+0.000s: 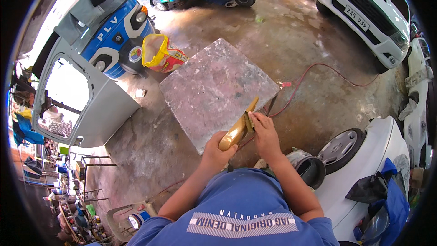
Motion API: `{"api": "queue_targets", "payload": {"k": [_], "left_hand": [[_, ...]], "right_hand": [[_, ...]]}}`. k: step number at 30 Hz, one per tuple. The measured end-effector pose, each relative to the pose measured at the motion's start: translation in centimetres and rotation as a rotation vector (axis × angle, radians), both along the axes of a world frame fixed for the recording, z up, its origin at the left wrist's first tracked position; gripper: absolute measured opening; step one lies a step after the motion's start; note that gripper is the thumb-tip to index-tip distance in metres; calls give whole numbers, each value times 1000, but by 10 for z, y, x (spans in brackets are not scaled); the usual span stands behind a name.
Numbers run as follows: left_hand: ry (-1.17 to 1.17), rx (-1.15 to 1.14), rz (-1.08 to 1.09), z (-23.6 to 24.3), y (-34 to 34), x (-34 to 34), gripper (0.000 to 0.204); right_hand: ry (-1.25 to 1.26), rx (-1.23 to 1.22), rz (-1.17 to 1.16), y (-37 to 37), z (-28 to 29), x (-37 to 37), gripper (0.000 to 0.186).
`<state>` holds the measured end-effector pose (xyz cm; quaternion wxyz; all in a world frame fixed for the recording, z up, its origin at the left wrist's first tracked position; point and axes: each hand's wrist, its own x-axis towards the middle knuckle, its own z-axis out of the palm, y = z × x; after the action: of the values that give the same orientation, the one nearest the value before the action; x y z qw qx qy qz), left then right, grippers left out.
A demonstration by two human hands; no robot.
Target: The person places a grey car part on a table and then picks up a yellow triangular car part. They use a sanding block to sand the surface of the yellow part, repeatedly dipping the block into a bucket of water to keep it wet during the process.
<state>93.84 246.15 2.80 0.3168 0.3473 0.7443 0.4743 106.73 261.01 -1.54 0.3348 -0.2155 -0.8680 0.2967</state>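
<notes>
Just over the near edge of a square, paint-spattered board (209,86), my left hand (218,150) grips the lower end of a long, tapered, glossy tan piece (234,134). It tilts up toward the upper right. My right hand (264,134) is closed around a small olive-green pad (249,121) that lies against the right side of that piece, with the fingertips near its upper part. I cannot tell what the tan piece is made of.
A yellow-red sack (164,52) stands behind the board. A grey car door (107,114) leans at left beside a blue vehicle (114,32). A red hose (302,77) crosses the floor toward a white vehicle (364,23). A metal bucket (314,168) and white bodywork (373,146) are at right.
</notes>
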Motion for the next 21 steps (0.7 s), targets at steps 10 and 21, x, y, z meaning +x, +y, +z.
{"api": "queue_targets", "payload": {"k": [10,21], "left_hand": [[108,135,-44,5,-3,-4,29],[211,323,-98,20,-3,-8,25]], "right_hand": [[72,67,0,-25,4,-13,60],[96,223,-39,-14,42,-12,24]]}}
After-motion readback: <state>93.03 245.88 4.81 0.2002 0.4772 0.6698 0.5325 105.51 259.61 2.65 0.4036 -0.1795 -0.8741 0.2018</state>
